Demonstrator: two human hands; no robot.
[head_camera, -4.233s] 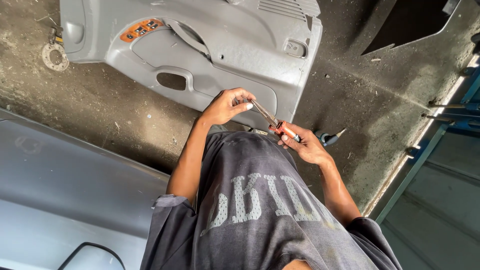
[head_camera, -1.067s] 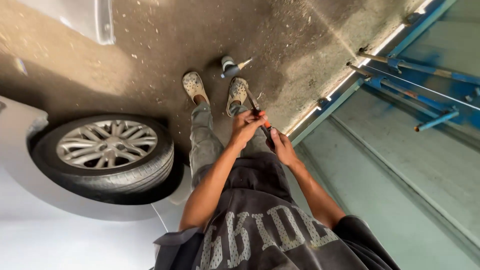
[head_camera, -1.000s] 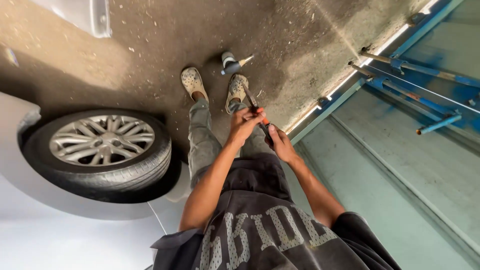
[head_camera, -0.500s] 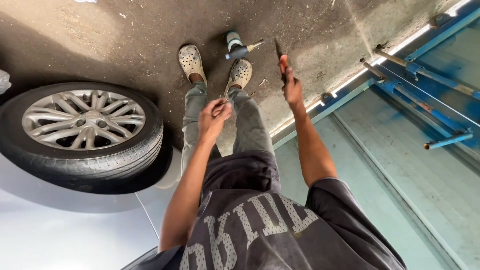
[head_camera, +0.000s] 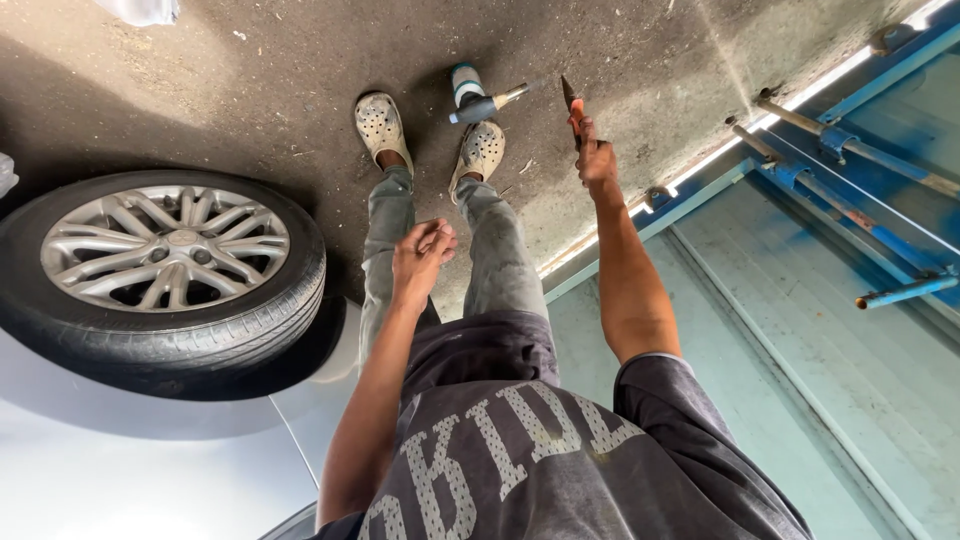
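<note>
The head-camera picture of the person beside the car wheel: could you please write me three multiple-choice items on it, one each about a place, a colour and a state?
1. Where does the can lie?
A. on the floor by the person's shoes
B. on top of the wheel
C. in the left hand

2. What colour is the handle of the tool in the right hand?
A. blue
B. green
C. red-orange

3. How is the left hand?
A. spread flat on the tyre
B. loosely curled, apart from the tool
C. clamped on the can

Answers:
1 A, the can lies on the concrete beside the shoe.
2 C, the tool shows a red-orange handle above the right hand.
3 B, the left hand hangs curled over the legs, well away from the tool and the wheel.
</note>
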